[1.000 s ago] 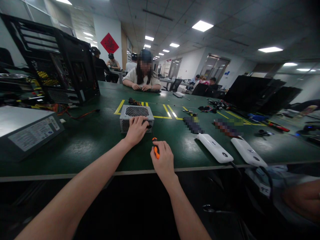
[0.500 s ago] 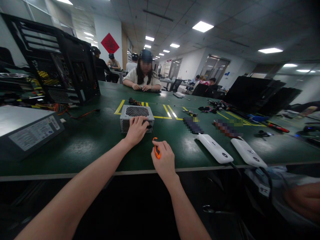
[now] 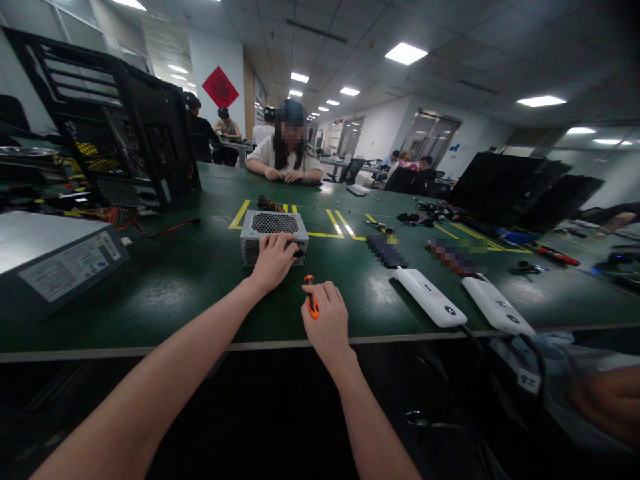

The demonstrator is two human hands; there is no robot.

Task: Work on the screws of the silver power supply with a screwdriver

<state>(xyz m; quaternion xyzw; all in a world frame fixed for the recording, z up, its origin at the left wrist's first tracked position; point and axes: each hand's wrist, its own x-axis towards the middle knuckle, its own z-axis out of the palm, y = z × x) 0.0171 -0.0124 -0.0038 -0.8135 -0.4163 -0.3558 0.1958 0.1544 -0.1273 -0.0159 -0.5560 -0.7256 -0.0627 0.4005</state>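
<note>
A computer power supply unit point(image 3: 278, 223), grey metal with honeycomb vents, sits on the green table in front of me. My left hand point(image 3: 274, 259) grips its near side, fingers bent over the vented face and its right corner. In my right hand point(image 3: 327, 312) is a screwdriver point(image 3: 312, 303) with an orange and black handle, my fingers wrapped round it. Its thin shaft points away from me, up to the unit's lower right corner. Whether the tip sits in a screw cannot be made out.
A black computer case point(image 3: 170, 147) and a larger power supply point(image 3: 65, 267) stand at left. Two white power banks point(image 3: 430, 297) lie at right, with tools and cables beyond. Across the table point(image 3: 200, 320) sits a person point(image 3: 285, 147); black monitors point(image 3: 500, 190) are far right.
The screwdriver handle has turned a little in my right hand, which has shifted very slightly left. My left hand and the power supply have stayed put.
</note>
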